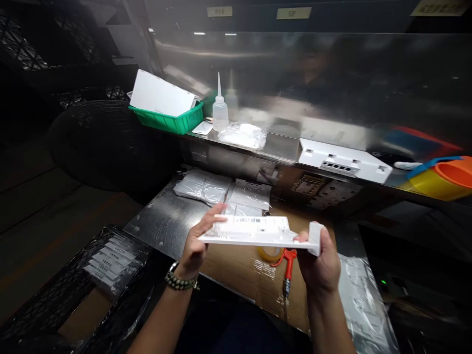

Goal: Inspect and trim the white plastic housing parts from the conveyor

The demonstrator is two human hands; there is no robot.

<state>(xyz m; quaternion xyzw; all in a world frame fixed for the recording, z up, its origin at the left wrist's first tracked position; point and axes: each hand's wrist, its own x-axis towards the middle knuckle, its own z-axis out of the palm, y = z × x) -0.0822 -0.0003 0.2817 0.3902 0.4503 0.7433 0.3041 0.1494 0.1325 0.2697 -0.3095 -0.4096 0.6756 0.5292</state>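
A white plastic housing panel (254,231) is held level above the bench, its ribbed inner side partly showing. My left hand (199,238) grips its left end, thumb below and fingers over the edge. At the other end, my right hand (320,255) is closed around the upturned corner. Below the panel lies a sheet of brown cardboard (236,280). On it are a red-handled air blow gun (289,265) and a roll of yellow tape (270,254), partly hidden by the panel.
Plastic-wrapped white parts (202,186) lie at the bench's back. The shelf above holds a green bin (169,120), a squeeze bottle (220,113), a bagged part (243,135), another white panel (342,160) and a yellow-orange container (442,177). Bagged parts (114,255) fill a crate at left.
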